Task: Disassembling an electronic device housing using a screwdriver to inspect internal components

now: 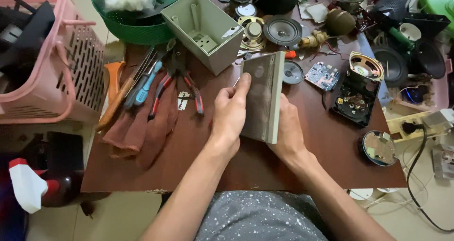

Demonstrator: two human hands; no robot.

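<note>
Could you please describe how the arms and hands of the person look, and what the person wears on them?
Both arms are bare along all that shows: no sleeves appear. The left hand and the right hand wear no gloves, and I can see no watch, ring or bracelet. The forearms are slim. Below them shows grey clothing with small white speckles.

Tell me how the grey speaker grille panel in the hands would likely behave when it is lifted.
The grey speaker grille panel looks stiff: it keeps flat between the left hand and right hand. It is probably light, being thin with a shallow rim. Its fine mesh face might dent under hard pressing.
</note>
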